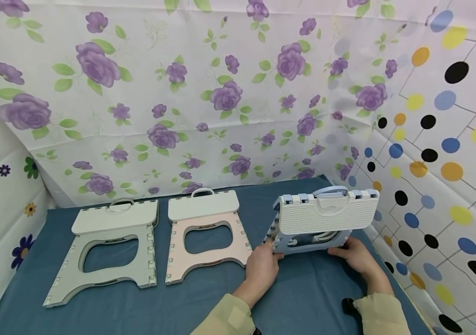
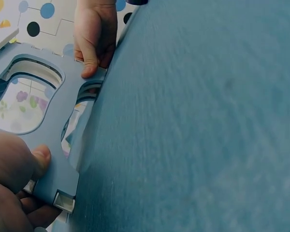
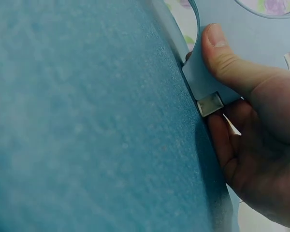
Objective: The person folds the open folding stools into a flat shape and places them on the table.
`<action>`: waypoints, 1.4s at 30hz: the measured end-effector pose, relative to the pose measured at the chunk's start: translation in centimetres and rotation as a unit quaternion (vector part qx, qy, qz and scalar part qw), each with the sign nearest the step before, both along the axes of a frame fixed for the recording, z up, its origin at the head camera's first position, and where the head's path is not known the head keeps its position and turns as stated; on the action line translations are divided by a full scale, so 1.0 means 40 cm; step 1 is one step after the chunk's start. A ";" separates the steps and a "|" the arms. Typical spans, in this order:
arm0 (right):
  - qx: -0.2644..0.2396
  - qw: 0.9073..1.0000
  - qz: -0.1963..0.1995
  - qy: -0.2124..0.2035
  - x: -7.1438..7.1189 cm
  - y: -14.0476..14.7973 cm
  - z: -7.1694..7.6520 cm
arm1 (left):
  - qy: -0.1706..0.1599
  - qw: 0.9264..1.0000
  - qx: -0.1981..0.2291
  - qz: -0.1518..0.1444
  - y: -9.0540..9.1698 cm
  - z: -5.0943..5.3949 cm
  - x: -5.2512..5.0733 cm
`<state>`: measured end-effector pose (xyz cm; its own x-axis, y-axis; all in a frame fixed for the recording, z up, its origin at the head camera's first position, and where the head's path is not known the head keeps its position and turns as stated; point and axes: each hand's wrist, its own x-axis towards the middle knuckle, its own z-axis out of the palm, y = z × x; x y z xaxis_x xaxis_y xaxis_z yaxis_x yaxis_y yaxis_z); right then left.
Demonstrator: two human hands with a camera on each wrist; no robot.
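A blue-and-white folding stool (image 1: 327, 215) stands on the right of the cloth, its white top panel hanging at a slant and its blue handle uppermost. My left hand (image 1: 260, 267) grips the lower left corner of its blue leg panel; in the left wrist view the thumb of that left hand (image 2: 14, 174) lies on the panel face, fingers behind. At the opposite lower corner, my right hand (image 1: 357, 257) holds the leg. The right wrist view has the right hand (image 3: 266, 125) with its thumb flat on the blue leg (image 3: 208, 77) and fingers underneath.
A pink folding stool (image 1: 210, 263) and a grey-green one (image 1: 108, 280) lie to the left on the blue cloth (image 1: 204, 307), both with white top panels. A flowered curtain (image 1: 204, 107) hangs behind, and a dotted sheet (image 1: 443, 186) closes the right side.
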<state>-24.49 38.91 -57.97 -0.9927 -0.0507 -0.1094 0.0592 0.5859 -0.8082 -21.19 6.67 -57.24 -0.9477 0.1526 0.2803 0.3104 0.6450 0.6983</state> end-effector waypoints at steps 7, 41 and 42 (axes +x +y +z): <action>-0.039 0.999 -0.018 -0.004 -0.002 0.013 0.011 | 0.001 0.997 0.076 0.022 -0.001 0.008 0.017; -0.001 1.000 -0.028 -0.004 0.014 0.008 0.023 | 0.009 0.998 0.049 0.033 -0.030 0.045 -0.005; 0.002 1.000 -0.028 -0.004 0.014 0.008 0.023 | 0.006 0.998 0.052 0.031 -0.030 0.046 -0.004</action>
<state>-23.91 39.24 -57.05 -0.9930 0.0044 -0.1177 0.0980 0.5845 -0.8055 -21.36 5.45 -55.40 -0.9506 0.0641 0.3039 0.2822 0.5871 0.7588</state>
